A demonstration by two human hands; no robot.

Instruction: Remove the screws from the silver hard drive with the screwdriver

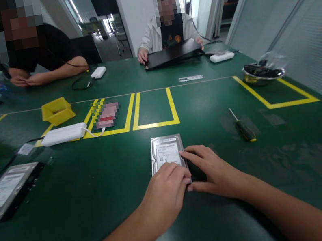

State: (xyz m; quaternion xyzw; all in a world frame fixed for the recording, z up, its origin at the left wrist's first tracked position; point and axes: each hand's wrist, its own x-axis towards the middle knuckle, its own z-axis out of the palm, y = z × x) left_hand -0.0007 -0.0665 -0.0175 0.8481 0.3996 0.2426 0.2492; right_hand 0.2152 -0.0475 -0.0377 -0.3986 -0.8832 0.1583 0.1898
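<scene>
Forearms converge on the hard drive (166, 152): left hand (165, 189) half-curled atop its end, right hand (214, 169) open alongside.

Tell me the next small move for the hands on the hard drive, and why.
Probably send the right hand to the screwdriver: it lies untouched right of the hard drive, and the left hand rests on its near end.
</scene>
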